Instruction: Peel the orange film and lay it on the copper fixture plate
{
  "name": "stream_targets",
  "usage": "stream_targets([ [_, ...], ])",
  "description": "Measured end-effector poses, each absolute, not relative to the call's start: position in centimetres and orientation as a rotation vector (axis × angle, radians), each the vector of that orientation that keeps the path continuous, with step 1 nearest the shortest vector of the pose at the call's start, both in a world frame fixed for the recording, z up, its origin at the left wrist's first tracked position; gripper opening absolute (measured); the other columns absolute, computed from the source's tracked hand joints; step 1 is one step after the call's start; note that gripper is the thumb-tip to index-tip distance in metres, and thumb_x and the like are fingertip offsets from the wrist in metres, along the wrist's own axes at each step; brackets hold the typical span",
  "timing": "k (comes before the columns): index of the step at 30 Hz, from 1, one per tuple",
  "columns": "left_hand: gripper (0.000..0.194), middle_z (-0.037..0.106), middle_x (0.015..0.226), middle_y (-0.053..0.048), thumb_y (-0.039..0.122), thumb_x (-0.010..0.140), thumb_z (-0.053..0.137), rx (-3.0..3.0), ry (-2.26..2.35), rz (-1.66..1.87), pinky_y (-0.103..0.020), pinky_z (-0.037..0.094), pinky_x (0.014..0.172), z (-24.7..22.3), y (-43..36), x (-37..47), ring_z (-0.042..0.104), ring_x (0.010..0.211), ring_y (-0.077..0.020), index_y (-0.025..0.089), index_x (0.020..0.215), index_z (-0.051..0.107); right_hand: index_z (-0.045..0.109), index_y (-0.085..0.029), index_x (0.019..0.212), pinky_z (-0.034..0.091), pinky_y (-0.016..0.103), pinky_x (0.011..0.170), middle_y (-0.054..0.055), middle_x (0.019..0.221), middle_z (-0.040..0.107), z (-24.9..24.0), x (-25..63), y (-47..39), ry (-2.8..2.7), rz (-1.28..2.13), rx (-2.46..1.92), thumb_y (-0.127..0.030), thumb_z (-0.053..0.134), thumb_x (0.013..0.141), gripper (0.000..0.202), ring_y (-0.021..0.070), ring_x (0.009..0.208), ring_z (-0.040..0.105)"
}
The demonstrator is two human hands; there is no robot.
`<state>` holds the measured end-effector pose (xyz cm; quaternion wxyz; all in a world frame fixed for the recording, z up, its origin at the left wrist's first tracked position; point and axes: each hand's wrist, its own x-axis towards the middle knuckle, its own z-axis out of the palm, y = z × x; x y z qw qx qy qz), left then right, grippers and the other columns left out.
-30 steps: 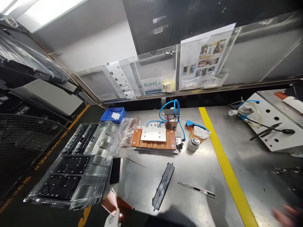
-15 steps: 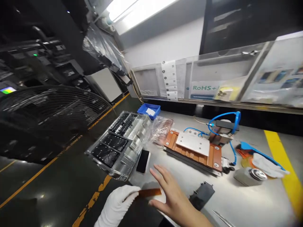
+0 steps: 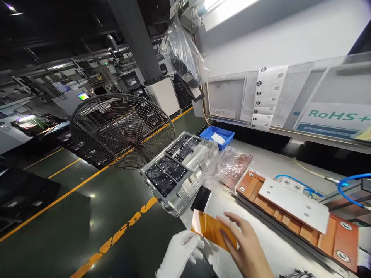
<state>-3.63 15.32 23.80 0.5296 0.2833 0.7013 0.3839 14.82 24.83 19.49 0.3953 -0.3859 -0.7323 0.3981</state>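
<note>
Hands, left [image 3: 180, 253] and right [image 3: 247, 245], at sheet [image 3: 211, 227]: thin, glossy, amber, pale-glinting corner.

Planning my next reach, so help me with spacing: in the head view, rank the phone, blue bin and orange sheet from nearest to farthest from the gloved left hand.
1. Orange sheet, in the left hand's grip.
2. Phone, just beyond the sheet.
3. Blue bin, well beyond the phone.

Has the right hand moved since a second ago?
Yes: right hand went left, from right of the fixture to left of it, now at the orange film.
</note>
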Motion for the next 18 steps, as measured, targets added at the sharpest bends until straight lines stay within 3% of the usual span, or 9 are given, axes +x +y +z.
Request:
stream_targets([
  [3, 0.031, 0.073, 0.083, -0.008, 0.046, 0.083, 0.058, 0.972, 1.749, 0.831, -0.028, 0.049, 0.065, 24.2, 16.1, -3.3, 0.065, 0.072, -0.0188, 0.018, 0.085, 0.072, 0.069, -0.031, 0.118, 0.059, 0.046, 0.083, 0.010, 0.113, 0.070, 21.3, 13.3, 23.9, -2.032, 0.984, -0.760, -0.034, 0.061, 0.091, 0.028, 0.0309, 0.102, 0.067],
  [7, 0.026, 0.074, 0.090, -0.009, 0.038, 0.087, 0.053, 1.308, 1.792, 0.752, -0.033, 0.050, 0.079, 25.2, 16.9, -3.0, 0.066, 0.083, -0.0235, 0.025, 0.088, 0.075, 0.070, -0.031, 0.112, 0.059, 0.035, 0.078, 0.004, 0.106, 0.075, 22.3, 12.0, 23.2, -2.016, 1.157, -0.699, -0.030, 0.062, 0.091, 0.023, 0.0263, 0.090, 0.072],
  [12, 0.031, 0.074, 0.087, -0.009, 0.049, 0.086, 0.056, 1.284, 1.795, 0.646, -0.031, 0.049, 0.072, 25.8, 17.4, -2.2, 0.066, 0.079, -0.0237, 0.024, 0.087, 0.075, 0.070, -0.028, 0.098, 0.055, 0.026, 0.062, 0.002, 0.083, 0.075, 21.4, 11.9, 22.6, -1.786, 1.368, -0.872, -0.041, 0.054, 0.094, 0.021, 0.0195, 0.066, 0.069],
  [18, 0.034, 0.070, 0.068, -0.004, 0.051, 0.080, 0.059, 1.236, 1.954, 0.573, -0.027, 0.041, 0.058, 24.9, 17.7, -2.1, 0.055, 0.059, -0.0155, 0.021, 0.069, 0.068, 0.067, -0.023, 0.092, 0.055, 0.029, 0.069, 0.005, 0.079, 0.075, 20.7, 11.0, 22.4, -1.324, 1.731, -1.024, -0.069, 0.059, 0.083, 0.047, 0.0230, 0.077, 0.071],
])
